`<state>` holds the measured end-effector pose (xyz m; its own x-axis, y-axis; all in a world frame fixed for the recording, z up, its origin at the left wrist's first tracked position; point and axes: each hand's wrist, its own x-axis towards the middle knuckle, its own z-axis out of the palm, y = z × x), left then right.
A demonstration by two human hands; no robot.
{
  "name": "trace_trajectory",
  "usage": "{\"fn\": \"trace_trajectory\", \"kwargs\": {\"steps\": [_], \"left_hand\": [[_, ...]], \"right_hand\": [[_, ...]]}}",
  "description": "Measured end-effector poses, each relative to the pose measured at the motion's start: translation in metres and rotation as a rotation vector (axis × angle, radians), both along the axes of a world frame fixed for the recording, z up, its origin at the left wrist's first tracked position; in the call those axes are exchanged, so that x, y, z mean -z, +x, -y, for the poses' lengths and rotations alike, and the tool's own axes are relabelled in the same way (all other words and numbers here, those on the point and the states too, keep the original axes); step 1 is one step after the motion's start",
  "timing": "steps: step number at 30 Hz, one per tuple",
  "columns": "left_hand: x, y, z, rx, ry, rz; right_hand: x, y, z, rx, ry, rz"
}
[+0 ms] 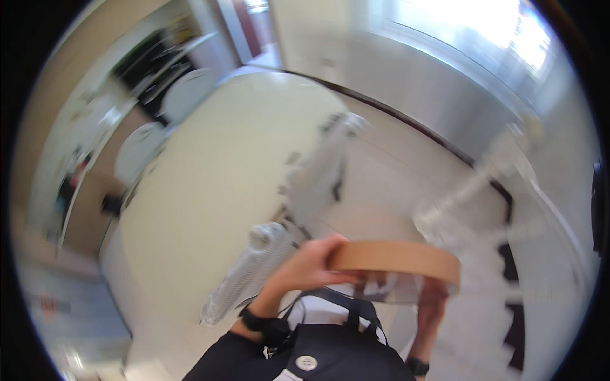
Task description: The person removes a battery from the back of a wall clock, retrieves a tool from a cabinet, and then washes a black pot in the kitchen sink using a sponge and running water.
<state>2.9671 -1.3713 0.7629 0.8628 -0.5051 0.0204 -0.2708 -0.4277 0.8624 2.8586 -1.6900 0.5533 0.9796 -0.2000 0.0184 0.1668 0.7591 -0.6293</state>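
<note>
In front of my chest I hold a shallow round object with a tan rim (395, 257). It may be a sieve or a drum; blur hides the details. My left hand (312, 262) grips the rim's left side, thumb underneath and fingers over the top. Beneath the right side is my right hand (431, 288), partly hidden by the rim and seemingly supporting it. A shiny, see-through or reflective underside (391, 285) shows below the rim. Both wrists wear black bands.
A large pale table (214, 181) stands ahead to the left. Chairs with plastic-covered backs (252, 266) line its near side, and more white chairs (188, 93) its far side. A blurred pale stand-like object (472, 190) is at right. Beyond are a window (457, 28) and curtain (405, 71).
</note>
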Motion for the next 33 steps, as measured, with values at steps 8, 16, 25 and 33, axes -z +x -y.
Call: {"fn": "trace_trajectory", "kwargs": {"steps": [8, 16, 25, 33], "left_hand": [[-0.069, 0.186, 0.075, 0.045, 0.099, -0.095], [0.023, 0.532, 0.29, -0.122, 0.088, 0.181], [0.094, 0.968, 0.578, -0.411, 0.184, 0.307], [0.188, 1.301, 0.85, -0.069, 0.23, 0.301]], "right_hand": [[-0.103, 0.229, 0.026, -0.183, -0.184, 0.049], [0.006, 0.568, 0.243, -0.038, -0.359, -0.556], [0.076, 0.832, 0.492, 0.14, 0.0, -0.838], [0.128, 1.032, 0.654, 0.751, -0.043, -1.199]]}}
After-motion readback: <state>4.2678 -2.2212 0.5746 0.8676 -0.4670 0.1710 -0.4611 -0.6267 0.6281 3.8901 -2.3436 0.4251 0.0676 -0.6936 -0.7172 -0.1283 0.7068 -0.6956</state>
